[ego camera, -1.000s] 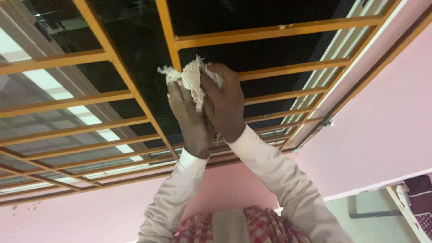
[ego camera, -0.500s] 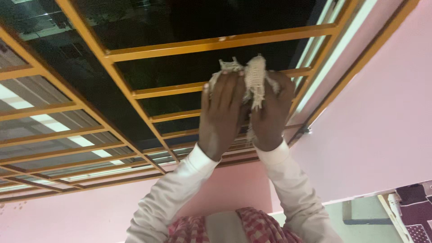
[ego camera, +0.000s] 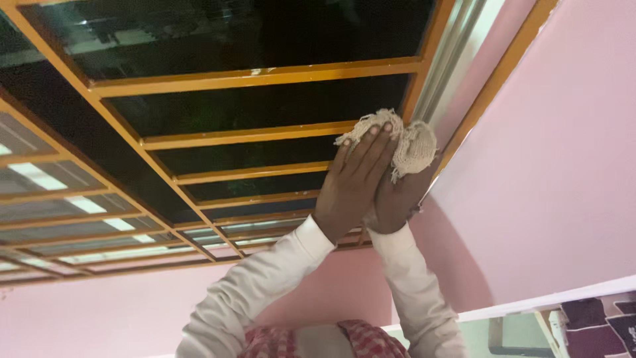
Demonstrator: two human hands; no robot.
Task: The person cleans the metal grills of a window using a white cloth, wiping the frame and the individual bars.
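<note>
Hidden or unclear: right hand largely covered by the left hand and the rag, its fingers out of sight; whether it grips the rag cannot be told. Glass behind the grille dark, nothing legible through it. Patterned fabric at lower right cut off by the frame edge, its kind uncertain.

Hands: left hand raised overhead, fingers straight and close together, palm pressed flat toward the window, fingertips on the rag. Right hand raised just beside it, touching it, wrist bent back. Both arms in off-white sleeves, reaching up from the bottom of the view.

Rag: off-white, coarse open weave, frayed edges, bunched into a loose wad. Position: against the right end of the window, at the orange grille's right upright, between the two hands and the bars.

Surroundings: orange window frame, pink wall, red-and-white checked cloth at bottom centre.
</note>
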